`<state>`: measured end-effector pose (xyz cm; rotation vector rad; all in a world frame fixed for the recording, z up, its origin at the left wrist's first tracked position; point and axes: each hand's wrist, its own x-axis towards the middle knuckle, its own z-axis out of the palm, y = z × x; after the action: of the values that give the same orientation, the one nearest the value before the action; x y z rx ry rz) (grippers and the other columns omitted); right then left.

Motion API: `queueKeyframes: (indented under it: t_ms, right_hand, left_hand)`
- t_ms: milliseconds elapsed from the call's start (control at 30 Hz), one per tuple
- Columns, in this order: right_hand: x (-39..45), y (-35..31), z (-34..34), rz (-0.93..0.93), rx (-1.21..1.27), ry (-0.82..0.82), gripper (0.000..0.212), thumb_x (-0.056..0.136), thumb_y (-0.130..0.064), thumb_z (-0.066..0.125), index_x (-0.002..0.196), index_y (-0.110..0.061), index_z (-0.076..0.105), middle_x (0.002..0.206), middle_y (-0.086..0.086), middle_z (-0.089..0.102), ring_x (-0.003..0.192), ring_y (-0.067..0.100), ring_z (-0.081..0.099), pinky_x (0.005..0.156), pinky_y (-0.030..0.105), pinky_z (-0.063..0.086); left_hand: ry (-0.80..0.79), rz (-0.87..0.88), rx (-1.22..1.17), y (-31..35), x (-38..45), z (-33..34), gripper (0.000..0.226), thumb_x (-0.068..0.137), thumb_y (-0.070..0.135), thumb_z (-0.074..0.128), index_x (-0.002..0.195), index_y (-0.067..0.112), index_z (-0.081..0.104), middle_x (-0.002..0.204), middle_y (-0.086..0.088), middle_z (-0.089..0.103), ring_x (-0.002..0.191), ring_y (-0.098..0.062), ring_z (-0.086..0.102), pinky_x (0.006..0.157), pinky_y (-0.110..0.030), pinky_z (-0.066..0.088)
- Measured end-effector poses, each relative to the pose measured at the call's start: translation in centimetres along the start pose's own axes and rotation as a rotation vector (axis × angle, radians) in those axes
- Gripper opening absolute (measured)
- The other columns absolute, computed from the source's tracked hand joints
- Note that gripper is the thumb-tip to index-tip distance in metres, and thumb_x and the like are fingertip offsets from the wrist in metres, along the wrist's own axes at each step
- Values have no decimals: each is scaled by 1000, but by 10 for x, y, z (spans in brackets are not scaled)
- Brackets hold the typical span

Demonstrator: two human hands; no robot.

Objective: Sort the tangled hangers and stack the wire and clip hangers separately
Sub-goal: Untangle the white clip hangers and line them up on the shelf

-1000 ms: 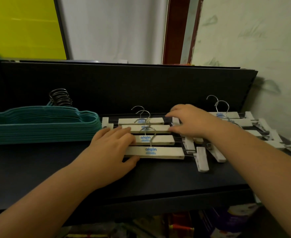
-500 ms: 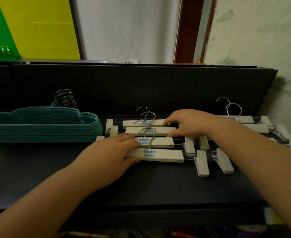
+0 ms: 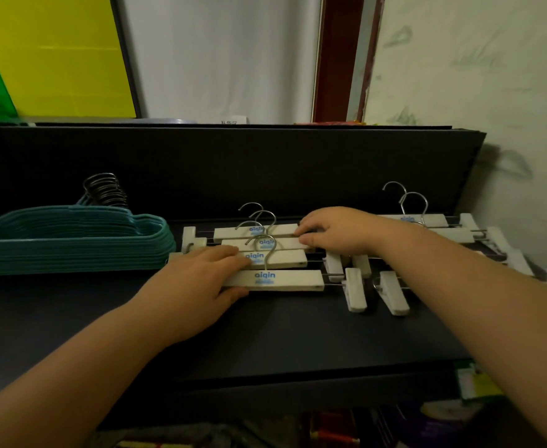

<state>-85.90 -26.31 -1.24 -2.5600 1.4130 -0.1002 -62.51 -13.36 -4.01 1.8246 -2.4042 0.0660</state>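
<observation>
Left hand [image 3: 197, 279] on the left end of the front clip hangers [image 3: 275, 257], fingers laid over the bars and thumb hooked under the nearest bar, grasping it. Right hand [image 3: 336, 231] at the right ends of the rear bars, curled fingertips pinching them. Four white bars printed "aiqin", lying in staggered rows, hooks toward the back, white clips [image 3: 356, 287] trailing on rods at right. More clip hangers [image 3: 433, 224] farther right, near the wall. Teal hangers [image 3: 71, 240] stacked neatly at left, well apart from the hands, metal hooks [image 3: 104, 190] bunched behind. All resting on a dark shelf [image 3: 71, 318]. No containers visible.
</observation>
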Motion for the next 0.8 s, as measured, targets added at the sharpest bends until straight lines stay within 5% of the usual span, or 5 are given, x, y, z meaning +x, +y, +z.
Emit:
queueKeyframes:
  t_ms: [167,467,733,800]
  right_hand:
    - [8,-3,-3,1,-76,-14,26,94,-42,61,116,-31,69,113,-13,61,107,7,57,94,32,48]
    - [15,-6,0,-63,-174,-19,33,91,-48,62,119,-31,69,97,-15,58,90,5,55,82,29,49]
    - [25,-1,0,-77,-134,-42,32,89,-53,63,113,-32,70,104,-15,59,99,8,57,86,32,51]
    - [26,1,0,-119,-187,-11,36,88,-59,61,113,-33,70,119,-13,55,114,10,51,93,34,48]
  left_hand:
    - [-25,-1,-21,-5,-4,-1,60,91,60,44,146,46,25,154,19,24,139,-6,25,114,-35,26]
    - [-16,19,-50,-5,-15,-1,60,91,59,46,146,47,25,154,23,19,140,-2,19,114,-28,21]
    - [61,-3,-40,6,-14,6,60,91,59,43,146,45,24,154,20,22,139,-3,22,112,-27,22]
    - [70,-3,-39,7,-15,8,60,91,59,43,147,45,23,154,21,21,140,-3,20,113,-27,21]
